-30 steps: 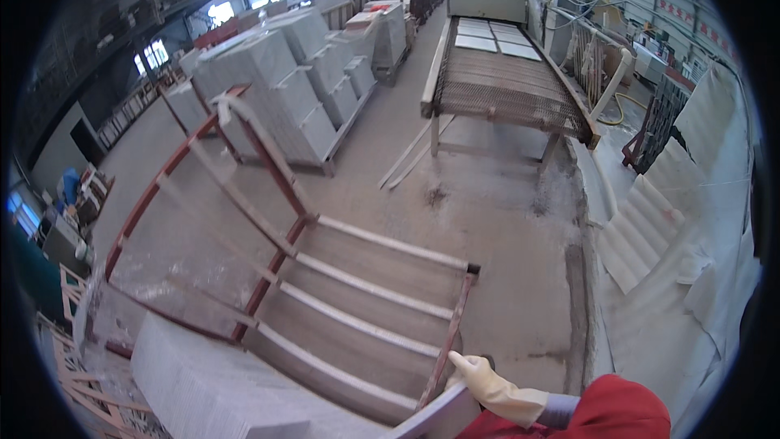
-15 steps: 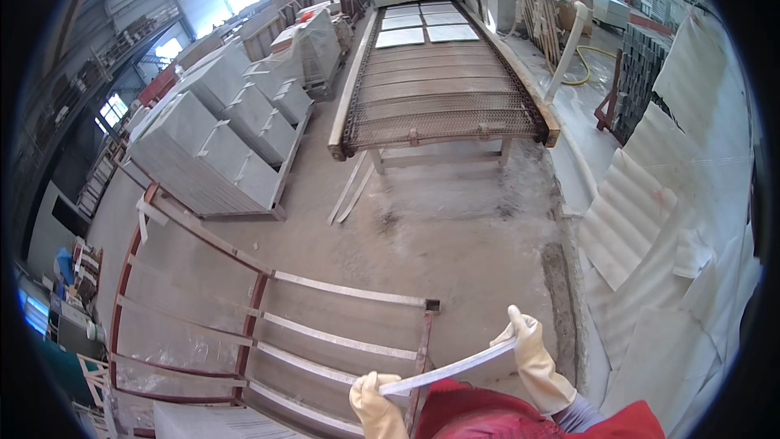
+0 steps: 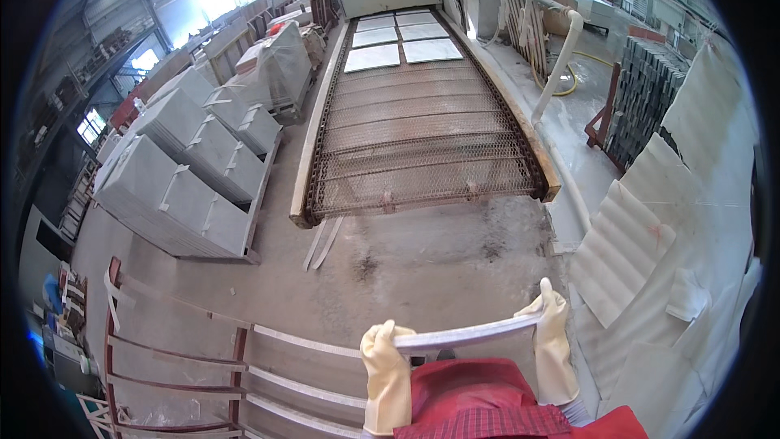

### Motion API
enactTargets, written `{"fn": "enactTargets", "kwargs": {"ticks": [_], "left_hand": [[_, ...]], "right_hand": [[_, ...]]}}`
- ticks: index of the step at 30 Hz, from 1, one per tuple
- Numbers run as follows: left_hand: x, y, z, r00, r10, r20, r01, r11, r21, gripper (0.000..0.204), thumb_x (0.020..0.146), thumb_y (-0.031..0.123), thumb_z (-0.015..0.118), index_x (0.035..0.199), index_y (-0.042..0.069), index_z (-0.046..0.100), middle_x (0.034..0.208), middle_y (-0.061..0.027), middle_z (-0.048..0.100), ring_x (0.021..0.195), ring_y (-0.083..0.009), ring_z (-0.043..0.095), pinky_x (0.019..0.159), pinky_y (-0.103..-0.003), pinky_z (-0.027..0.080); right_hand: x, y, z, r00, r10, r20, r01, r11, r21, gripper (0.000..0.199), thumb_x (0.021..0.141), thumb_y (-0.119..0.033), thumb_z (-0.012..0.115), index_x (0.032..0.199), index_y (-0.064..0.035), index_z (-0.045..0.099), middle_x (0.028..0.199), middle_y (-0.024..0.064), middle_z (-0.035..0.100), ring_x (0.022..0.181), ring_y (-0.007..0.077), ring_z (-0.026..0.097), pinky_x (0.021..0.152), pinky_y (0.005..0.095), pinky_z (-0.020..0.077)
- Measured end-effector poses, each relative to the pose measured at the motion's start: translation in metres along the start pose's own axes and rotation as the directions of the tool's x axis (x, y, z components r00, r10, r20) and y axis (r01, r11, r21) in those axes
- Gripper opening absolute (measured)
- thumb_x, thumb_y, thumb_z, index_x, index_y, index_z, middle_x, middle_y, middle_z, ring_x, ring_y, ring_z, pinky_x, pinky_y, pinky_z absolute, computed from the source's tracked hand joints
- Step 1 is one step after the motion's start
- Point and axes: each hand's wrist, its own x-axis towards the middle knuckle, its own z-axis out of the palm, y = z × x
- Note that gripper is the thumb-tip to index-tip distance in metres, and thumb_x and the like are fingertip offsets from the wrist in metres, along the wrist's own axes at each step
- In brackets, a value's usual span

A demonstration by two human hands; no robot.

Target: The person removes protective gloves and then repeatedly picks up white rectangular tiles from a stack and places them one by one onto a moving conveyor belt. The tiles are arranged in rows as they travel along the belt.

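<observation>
left hand (image 3: 387,374): pale rubber glove, fingers curled shut over the left end of the slab, thumb side up.
right hand (image 3: 554,349): same kind of glove, fingers closed on the right end, fingertip pokes above the edge.
slab (image 3: 467,333): thin pale stone tile, seen edge-on, carried level between both hands at chest height, right end a bit higher than the left. Clear of floor and rack.
torso: red garment (image 3: 479,398) right under the slab, fills the lower edge of view.
rack (image 3: 175,358): red steel frame with pale crossbars, on the floor low left, just in front of the left hand. Not touching the slab.
conveyor (image 3: 422,138): long wire-mesh belt running away straight ahead, near end well apart from the hands.
tiles on belt (image 3: 402,42): four pale squares, far end, two by two.
stacks left (image 3: 175,187): grey slabs banded in leaning packs, beside the conveyor.
stacks right (image 3: 650,236): white slabs leaning in fanned rows, near the right hand but apart.
dark tiles (image 3: 650,89): upright pack in a red stand, far right.
floor (image 3: 431,260): dusty concrete between belt end and person.
</observation>
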Motion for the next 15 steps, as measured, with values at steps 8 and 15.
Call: {"fn": "enactTargets", "kwargs": {"ticks": [8,15], "left_hand": [[0.112,0.037,0.119,0.992,0.108,0.058,-0.113,0.99,0.087,0.036,0.092,0.024,0.054,0.066,0.0,0.064,0.062,-0.0089,0.064,0.055,-0.0149,0.054,0.056,-0.031,0.042],[0.209,0.048,0.206,0.998,0.054,0.019,-0.056,0.991,0.121,0.036,0.092,0.027,0.052,0.07,-0.001,0.061,0.068,-0.0151,0.067,0.063,-0.0211,0.058,0.066,-0.034,0.046]], "right_hand": [[0.138,-0.061,0.069,0.991,-0.131,-0.01,0.132,0.991,0.016,0.056,0.102,-0.04,0.06,0.054,-0.0137,0.048,0.051,0.0148,0.061,0.043,0.0258,0.063,0.045,0.0329,0.0506],[0.276,-0.082,0.131,0.998,-0.062,0.0,0.062,0.998,0.003,0.053,0.1,-0.041,0.061,0.056,-0.0129,0.048,0.051,0.0169,0.061,0.041,0.0266,0.061,0.043,0.0336,0.0484]]}}
